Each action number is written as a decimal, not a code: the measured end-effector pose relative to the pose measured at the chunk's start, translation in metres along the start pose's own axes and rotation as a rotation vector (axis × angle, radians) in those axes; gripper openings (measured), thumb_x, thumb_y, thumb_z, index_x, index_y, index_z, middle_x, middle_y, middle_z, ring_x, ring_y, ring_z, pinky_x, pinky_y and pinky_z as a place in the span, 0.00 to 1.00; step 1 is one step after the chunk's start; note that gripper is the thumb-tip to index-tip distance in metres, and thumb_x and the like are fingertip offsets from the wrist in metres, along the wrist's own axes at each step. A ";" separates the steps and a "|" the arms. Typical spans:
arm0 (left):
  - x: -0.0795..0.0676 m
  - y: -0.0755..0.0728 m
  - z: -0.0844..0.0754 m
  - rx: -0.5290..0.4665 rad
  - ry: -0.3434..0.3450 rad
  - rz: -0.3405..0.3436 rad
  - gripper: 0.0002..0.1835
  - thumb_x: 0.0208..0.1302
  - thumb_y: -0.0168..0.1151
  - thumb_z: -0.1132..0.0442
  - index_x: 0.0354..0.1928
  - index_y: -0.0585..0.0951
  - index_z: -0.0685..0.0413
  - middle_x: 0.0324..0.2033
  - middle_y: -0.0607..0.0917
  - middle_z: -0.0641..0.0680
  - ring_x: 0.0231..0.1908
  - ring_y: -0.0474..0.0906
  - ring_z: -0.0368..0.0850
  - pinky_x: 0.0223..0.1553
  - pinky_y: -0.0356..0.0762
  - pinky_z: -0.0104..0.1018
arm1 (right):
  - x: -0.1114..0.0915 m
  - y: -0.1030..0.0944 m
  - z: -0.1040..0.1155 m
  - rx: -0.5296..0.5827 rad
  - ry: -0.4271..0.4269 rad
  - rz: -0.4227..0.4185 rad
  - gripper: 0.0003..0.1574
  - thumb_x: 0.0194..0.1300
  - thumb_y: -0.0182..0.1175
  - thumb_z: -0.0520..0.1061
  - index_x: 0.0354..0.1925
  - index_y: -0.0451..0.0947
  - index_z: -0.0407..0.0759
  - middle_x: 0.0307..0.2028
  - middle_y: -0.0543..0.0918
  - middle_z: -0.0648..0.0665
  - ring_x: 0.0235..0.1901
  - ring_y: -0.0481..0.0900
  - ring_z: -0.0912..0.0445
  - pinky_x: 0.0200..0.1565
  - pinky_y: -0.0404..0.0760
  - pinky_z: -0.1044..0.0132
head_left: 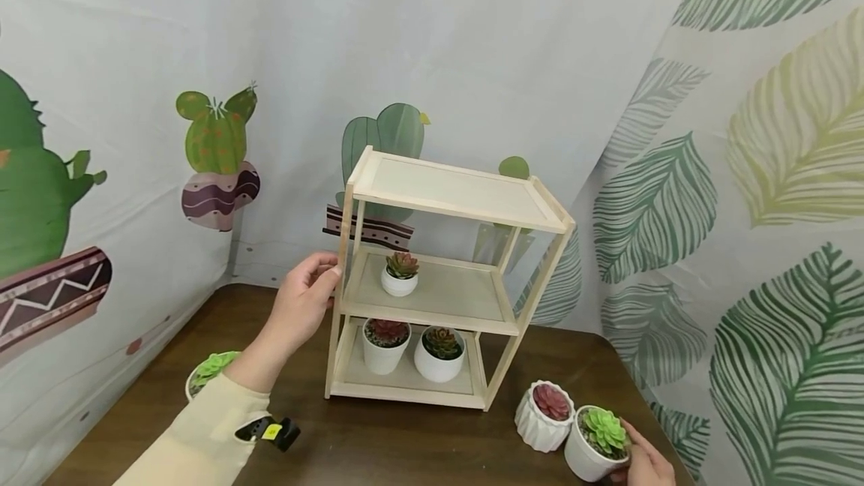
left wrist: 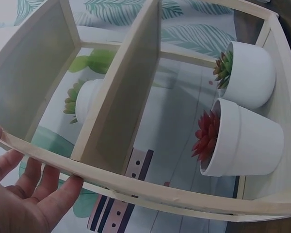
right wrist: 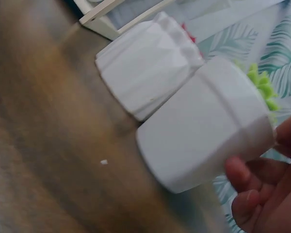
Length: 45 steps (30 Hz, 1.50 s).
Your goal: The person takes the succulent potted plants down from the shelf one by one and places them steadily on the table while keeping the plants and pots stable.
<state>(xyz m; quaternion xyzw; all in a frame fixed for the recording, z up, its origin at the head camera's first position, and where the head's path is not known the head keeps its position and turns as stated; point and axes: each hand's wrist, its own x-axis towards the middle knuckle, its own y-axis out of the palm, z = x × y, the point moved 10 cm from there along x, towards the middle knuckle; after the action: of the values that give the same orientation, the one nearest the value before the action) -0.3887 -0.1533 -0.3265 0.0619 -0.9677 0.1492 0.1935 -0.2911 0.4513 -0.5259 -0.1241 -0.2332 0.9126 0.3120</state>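
Observation:
A three-tier wooden shelf (head_left: 432, 313) stands on the table, and my left hand (head_left: 307, 295) grips its left upright. In the left wrist view, the fingertips (left wrist: 70, 187) lie along that upright. My right hand (head_left: 648, 463) holds a white pot with a bright green succulent (head_left: 594, 445) by its right side, near the rim. Beside it, close against it, is a fluted white pot with a red succulent (head_left: 543, 418). On the middle tier sits a small potted succulent (head_left: 400, 280). The bottom tier carries a dark red succulent (head_left: 386, 347) and a round-potted succulent (head_left: 440, 355).
Another green succulent in a white pot (head_left: 209, 373) stands at the left, partly hidden by my left forearm. The brown table (head_left: 378, 441) runs back to a printed fabric backdrop (head_left: 466, 58) with cactus and leaf pictures. A tiny white speck (right wrist: 104, 162) lies on the table.

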 end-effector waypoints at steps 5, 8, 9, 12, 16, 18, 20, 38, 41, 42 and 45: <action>0.000 0.001 -0.001 -0.006 -0.010 -0.007 0.21 0.79 0.50 0.50 0.62 0.78 0.57 0.52 0.83 0.63 0.52 0.81 0.54 0.49 0.88 0.50 | 0.000 -0.025 0.012 -0.054 0.001 -0.120 0.30 0.73 0.42 0.47 0.62 0.79 0.35 0.48 0.86 0.29 0.42 0.84 0.37 0.39 0.83 0.48; -0.001 0.001 -0.002 -0.017 -0.033 -0.006 0.22 0.79 0.50 0.50 0.63 0.78 0.57 0.51 0.82 0.63 0.54 0.81 0.55 0.49 0.88 0.49 | -0.001 -0.038 0.025 -0.074 -0.051 -0.171 0.29 0.76 0.45 0.51 0.60 0.81 0.36 0.60 0.81 0.29 0.48 0.83 0.36 0.44 0.82 0.47; -0.002 0.001 -0.002 -0.022 -0.043 -0.003 0.23 0.79 0.50 0.50 0.63 0.78 0.57 0.52 0.82 0.63 0.55 0.81 0.56 0.50 0.88 0.49 | -0.002 -0.040 0.032 -0.089 -0.085 -0.175 0.29 0.77 0.44 0.52 0.60 0.81 0.37 0.60 0.81 0.29 0.45 0.85 0.42 0.43 0.82 0.52; -0.005 0.000 -0.001 -0.051 -0.076 0.014 0.25 0.79 0.49 0.48 0.66 0.77 0.56 0.56 0.81 0.64 0.59 0.79 0.58 0.51 0.87 0.51 | -0.004 -0.045 0.055 -0.059 -0.182 -0.167 0.29 0.78 0.45 0.53 0.59 0.82 0.37 0.49 0.91 0.44 0.30 0.85 0.60 0.32 0.79 0.68; -0.012 -0.002 -0.002 -0.092 -0.106 0.039 0.27 0.80 0.48 0.47 0.70 0.75 0.54 0.65 0.78 0.63 0.64 0.76 0.59 0.54 0.85 0.54 | -0.010 -0.044 0.090 0.042 -0.275 -0.100 0.27 0.80 0.48 0.53 0.61 0.81 0.39 0.34 0.82 0.75 0.27 0.82 0.72 0.28 0.79 0.72; -0.017 -0.004 -0.003 -0.105 -0.110 0.044 0.27 0.81 0.48 0.47 0.71 0.74 0.53 0.67 0.77 0.62 0.65 0.75 0.59 0.54 0.85 0.53 | -0.013 -0.040 0.109 0.091 -0.305 -0.043 0.27 0.80 0.49 0.54 0.62 0.80 0.40 0.33 0.80 0.78 0.30 0.84 0.71 0.29 0.82 0.69; -0.021 -0.006 -0.004 -0.106 -0.106 0.042 0.26 0.81 0.48 0.47 0.71 0.74 0.52 0.67 0.76 0.61 0.65 0.75 0.59 0.54 0.86 0.51 | -0.016 -0.035 0.130 0.124 -0.342 0.007 0.27 0.81 0.49 0.54 0.63 0.79 0.40 0.35 0.83 0.75 0.32 0.86 0.68 0.31 0.85 0.66; -0.035 0.019 -0.031 -0.084 0.004 0.097 0.21 0.80 0.51 0.56 0.66 0.76 0.58 0.52 0.86 0.63 0.47 0.87 0.47 0.46 0.86 0.37 | -0.048 -0.012 0.297 0.097 -0.744 0.266 0.30 0.82 0.48 0.56 0.70 0.73 0.41 0.56 0.87 0.40 0.43 0.88 0.66 0.43 0.87 0.71; -0.032 0.032 -0.033 -0.044 0.011 0.157 0.23 0.79 0.51 0.55 0.70 0.74 0.55 0.55 0.85 0.61 0.54 0.85 0.54 0.52 0.83 0.42 | -0.049 -0.007 0.314 0.080 -0.757 0.272 0.31 0.82 0.47 0.57 0.71 0.71 0.43 0.60 0.83 0.35 0.45 0.87 0.68 0.45 0.86 0.73; -0.031 0.036 -0.034 -0.031 0.016 0.174 0.24 0.79 0.51 0.55 0.71 0.73 0.54 0.58 0.84 0.62 0.57 0.83 0.56 0.55 0.82 0.46 | -0.049 -0.006 0.319 0.076 -0.759 0.274 0.32 0.82 0.47 0.58 0.72 0.71 0.43 0.61 0.82 0.34 0.46 0.86 0.68 0.46 0.85 0.74; -0.028 0.047 -0.035 -0.004 0.008 0.221 0.27 0.78 0.52 0.53 0.75 0.68 0.52 0.65 0.78 0.62 0.64 0.78 0.61 0.61 0.78 0.54 | -0.048 0.000 0.330 0.087 -0.749 0.293 0.33 0.82 0.45 0.59 0.74 0.68 0.45 0.65 0.80 0.36 0.51 0.85 0.64 0.49 0.85 0.73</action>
<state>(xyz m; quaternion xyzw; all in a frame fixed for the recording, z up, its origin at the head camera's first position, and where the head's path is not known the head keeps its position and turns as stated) -0.3590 -0.0964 -0.3192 -0.0462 -0.9682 0.1677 0.1797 -0.3771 0.3064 -0.2385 0.1986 -0.2718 0.9385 0.0769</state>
